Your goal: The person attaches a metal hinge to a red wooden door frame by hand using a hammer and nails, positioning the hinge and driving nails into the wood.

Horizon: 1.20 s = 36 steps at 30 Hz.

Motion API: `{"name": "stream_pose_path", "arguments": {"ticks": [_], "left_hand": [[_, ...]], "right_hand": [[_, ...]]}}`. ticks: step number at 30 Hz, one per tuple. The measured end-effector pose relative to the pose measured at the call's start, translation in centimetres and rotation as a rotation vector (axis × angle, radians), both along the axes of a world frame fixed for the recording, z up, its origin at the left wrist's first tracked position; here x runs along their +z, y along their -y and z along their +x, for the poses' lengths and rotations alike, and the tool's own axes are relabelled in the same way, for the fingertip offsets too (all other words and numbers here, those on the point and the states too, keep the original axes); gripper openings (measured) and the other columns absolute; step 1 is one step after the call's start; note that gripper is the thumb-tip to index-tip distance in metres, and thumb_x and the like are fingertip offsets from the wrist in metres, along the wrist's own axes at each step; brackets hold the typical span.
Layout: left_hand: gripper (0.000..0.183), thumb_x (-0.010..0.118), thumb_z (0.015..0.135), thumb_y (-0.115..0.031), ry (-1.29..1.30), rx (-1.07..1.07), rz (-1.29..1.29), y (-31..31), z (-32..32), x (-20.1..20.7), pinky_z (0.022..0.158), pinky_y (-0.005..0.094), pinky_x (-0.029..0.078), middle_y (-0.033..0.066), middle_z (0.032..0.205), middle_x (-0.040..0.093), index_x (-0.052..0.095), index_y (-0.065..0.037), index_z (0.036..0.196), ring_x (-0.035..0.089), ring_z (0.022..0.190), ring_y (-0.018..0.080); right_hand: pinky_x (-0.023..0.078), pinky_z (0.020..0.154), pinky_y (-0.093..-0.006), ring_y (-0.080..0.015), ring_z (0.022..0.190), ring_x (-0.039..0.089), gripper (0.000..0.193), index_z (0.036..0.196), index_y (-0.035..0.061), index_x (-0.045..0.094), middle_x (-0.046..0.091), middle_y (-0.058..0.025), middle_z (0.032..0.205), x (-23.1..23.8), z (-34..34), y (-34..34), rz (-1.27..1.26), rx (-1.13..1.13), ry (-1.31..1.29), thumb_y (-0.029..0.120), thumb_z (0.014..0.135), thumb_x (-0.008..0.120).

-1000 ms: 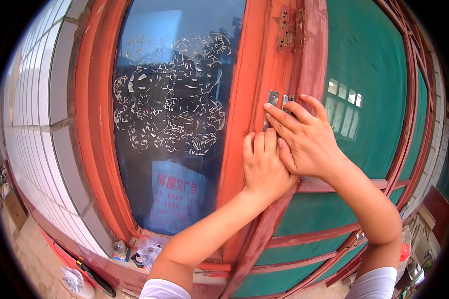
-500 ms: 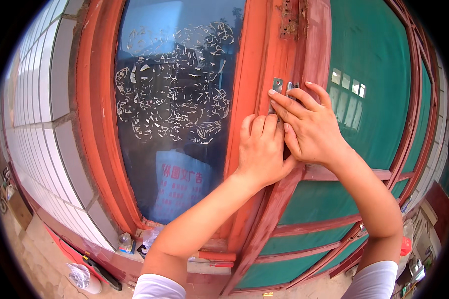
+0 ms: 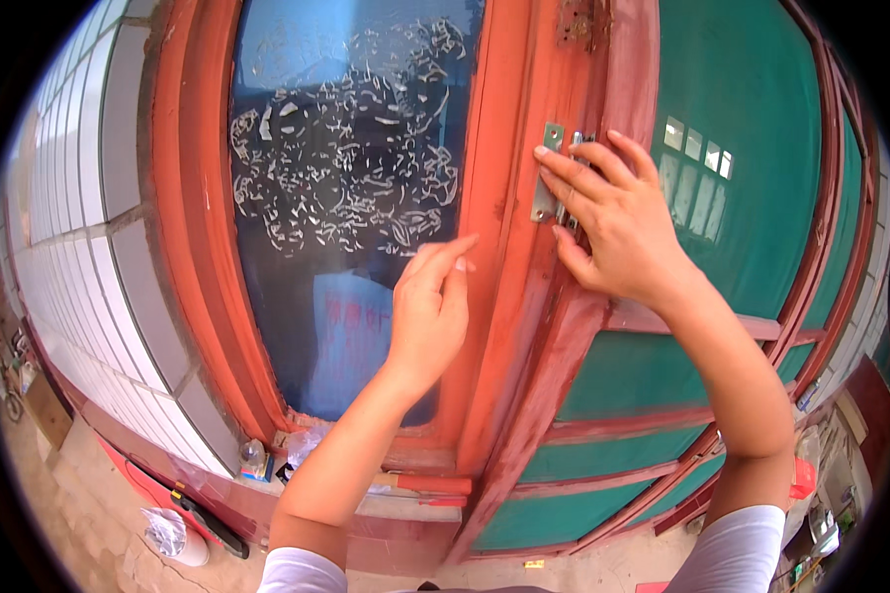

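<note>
A metal door latch with a flat, holed plate lies upright against the orange-red frame, where it meets the door's edge. My right hand holds it there, fingertips across the plate and thumb lower down; the fingers hide part of the latch. My left hand hovers apart from the latch, in front of the window's right side. Its fingers stretch out to the right with the thumb raised, and no object shows in them. The door, with reddish rails and green panels, stands to the right.
White flakes mark the dark window glass. Below, a red-handled tool and a small jar sit on the sill. A white bucket and a long black-and-yellow tool are at lower left. Tiled wall borders the left.
My left hand has come off the latch and moved left and slightly down. My right hand stays on the latch, and the view has shifted a little.
</note>
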<state>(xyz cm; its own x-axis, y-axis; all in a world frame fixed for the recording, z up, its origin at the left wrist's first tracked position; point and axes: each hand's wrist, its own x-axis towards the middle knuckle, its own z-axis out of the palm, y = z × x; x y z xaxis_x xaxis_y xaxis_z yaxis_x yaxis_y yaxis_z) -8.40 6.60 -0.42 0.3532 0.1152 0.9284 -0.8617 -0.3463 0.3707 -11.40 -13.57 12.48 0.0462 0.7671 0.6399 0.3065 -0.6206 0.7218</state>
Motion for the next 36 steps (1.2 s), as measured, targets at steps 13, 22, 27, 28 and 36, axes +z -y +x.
{"name": "stream_pose_path", "arguments": {"ticks": [13,22,27,28,36], "left_hand": [[0.021,0.057,0.094,-0.004,-0.184,-0.24,-0.062,1.8,-1.5,4.5,0.08,0.0268,0.048,0.0053,0.091,0.067,0.055,0.0,0.114,0.06,0.08,0.0118],[0.013,0.069,0.085,-0.009,0.198,-0.031,-0.073,3.1,0.9,9.8,0.083,0.0288,0.046,0.005,0.089,0.067,0.071,-0.002,0.096,0.059,0.09,0.0145],[0.013,0.074,0.081,-0.016,0.389,0.156,0.001,4.4,2.8,11.2,0.09,0.0345,0.04,0.0056,0.093,0.062,0.074,-0.009,0.092,0.054,0.096,0.0206],[0.013,0.075,0.08,-0.017,0.398,0.19,-0.017,4.6,3.3,11.2,0.09,0.0344,0.038,0.0047,0.093,0.059,0.075,-0.01,0.09,0.051,0.097,0.0205],[0.012,0.077,0.078,-0.019,0.372,0.221,-0.062,5.2,4.7,11.3,0.089,0.0344,0.036,0.0027,0.09,0.051,0.078,-0.013,0.088,0.045,0.095,0.0205]], "right_hand": [[0.026,0.115,-0.0471,-0.0249,0.125,0.048,0.047,0.116,-0.0006,0.064,0.055,-0.009,0.132,-0.7,0.5,0.6,0.072,0.046,-0.068,0.018,0.073,0.063],[0.028,0.115,-0.0472,-0.0273,0.126,0.047,0.045,0.108,-0.0027,0.063,0.056,-0.0131,0.118,-0.8,0.8,0.2,0.08,0.077,-0.013,0.015,0.068,0.065],[0.029,0.115,-0.0464,-0.0273,0.125,0.047,0.044,0.104,-0.0039,0.062,0.056,-0.0137,0.116,-1.0,1.2,0.3,0.089,0.103,0.012,0.014,0.064,0.066],[0.029,0.115,-0.0463,-0.0273,0.125,0.047,0.044,0.104,-0.0038,0.062,0.056,-0.0136,0.116,-1.1,1.4,0.3,0.096,0.11,0.013,0.014,0.064,0.066],[0.029,0.115,-0.0461,-0.0276,0.124,0.048,0.044,0.105,-0.0036,0.062,0.056,-0.0135,0.116,-1.1,1.3,0.3,0.095,0.098,0.014,0.015,0.065,0.065]]}}
